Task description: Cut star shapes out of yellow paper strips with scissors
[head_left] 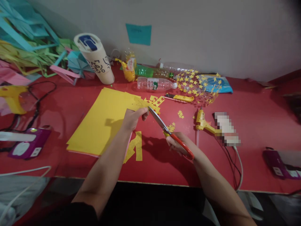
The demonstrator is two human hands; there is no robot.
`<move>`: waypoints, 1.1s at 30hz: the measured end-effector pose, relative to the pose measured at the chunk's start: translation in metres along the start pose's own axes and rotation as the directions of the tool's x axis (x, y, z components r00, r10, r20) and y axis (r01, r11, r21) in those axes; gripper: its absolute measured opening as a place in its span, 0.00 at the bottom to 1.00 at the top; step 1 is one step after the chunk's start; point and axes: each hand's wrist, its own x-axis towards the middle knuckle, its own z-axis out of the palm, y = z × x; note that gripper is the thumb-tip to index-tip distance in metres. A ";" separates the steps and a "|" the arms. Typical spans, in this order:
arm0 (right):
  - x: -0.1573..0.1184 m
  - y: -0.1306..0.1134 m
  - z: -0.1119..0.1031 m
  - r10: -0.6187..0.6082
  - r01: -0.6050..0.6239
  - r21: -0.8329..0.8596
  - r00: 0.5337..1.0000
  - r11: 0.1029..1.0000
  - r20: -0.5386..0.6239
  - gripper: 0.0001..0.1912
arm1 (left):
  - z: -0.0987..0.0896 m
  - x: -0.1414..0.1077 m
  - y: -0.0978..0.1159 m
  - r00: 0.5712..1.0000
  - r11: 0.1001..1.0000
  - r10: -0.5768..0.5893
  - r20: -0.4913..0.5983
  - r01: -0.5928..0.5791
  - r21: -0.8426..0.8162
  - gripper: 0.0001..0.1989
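Note:
My left hand [136, 118] is closed on a small yellow paper piece [140, 103] with faint lines drawn on it, above the right edge of the yellow sheets [105, 116]. The red-handled scissors [180, 144] are in my right hand [175, 142], their blades pointing up and left, with the tip at the paper by my left fingers. Yellow paper strips [139, 146] lie below my left hand. Small cut stars [171, 127] rest beside the scissors, with more stars [180, 114] farther back. Punched scraps [157, 101] lie behind the blades.
Behind are a yellow cutter [181, 98], a clear bottle [155, 84], a star-covered clear object [197, 84] and a white tumbler [100, 62]. A glue gun [201, 121] and phone [227, 128] lie right. Purple power strips [30, 144] and folded paper [21, 59] stand left.

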 end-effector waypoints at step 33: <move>0.007 0.011 0.008 -0.205 0.205 0.076 0.979 0.976 0.000 0.30 | 0.019 -0.012 0.004 0.994 0.983 -0.061 0.086 0.046 0.176 0.20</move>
